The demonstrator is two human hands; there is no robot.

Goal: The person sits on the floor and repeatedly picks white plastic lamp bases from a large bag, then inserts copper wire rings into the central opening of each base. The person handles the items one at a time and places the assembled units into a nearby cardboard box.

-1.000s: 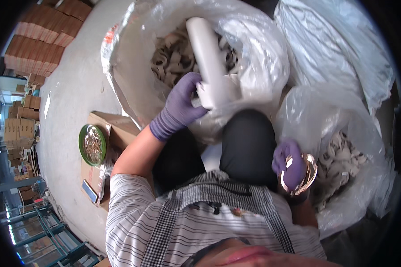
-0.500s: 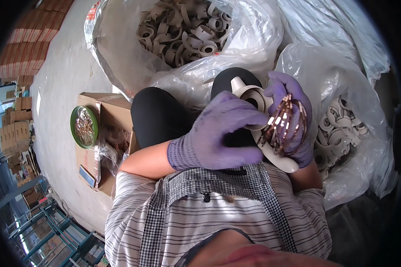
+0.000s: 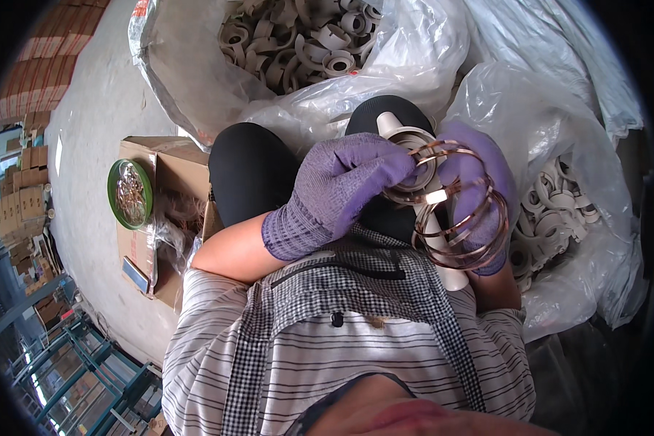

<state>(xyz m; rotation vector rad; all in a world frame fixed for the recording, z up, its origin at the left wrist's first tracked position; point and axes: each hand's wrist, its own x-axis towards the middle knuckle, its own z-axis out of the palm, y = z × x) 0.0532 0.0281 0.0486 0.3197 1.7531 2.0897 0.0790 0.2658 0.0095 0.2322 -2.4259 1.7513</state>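
Observation:
Both my hands wear purple knit gloves. My left hand (image 3: 341, 185) is closed, its fingertips pinching the edge of a copper-coloured wire ring (image 3: 447, 151) over a white plastic part (image 3: 389, 125). That part has a round, hollow middle, a stub at its far end and a long, rounded handle at its near end. My right hand (image 3: 483, 174) is closed around the side of the part and also keeps a loose bunch of copper-coloured wire rings (image 3: 479, 256) with pale bands. The rings cover much of the part and of the right fingers.
Clear plastic bags of white plastic parts stand ahead (image 3: 334, 64) and at the right (image 3: 556, 214). On the left, a cardboard box (image 3: 178, 178) carries a green round dish (image 3: 113, 192) of small metallic pieces and a dark flat rectangular object (image 3: 135, 275).
My left hand has gone from spread fingers to a pinch on one ring. The ring bunch has fanned out and turned, showing its loops. The view has shifted slightly.

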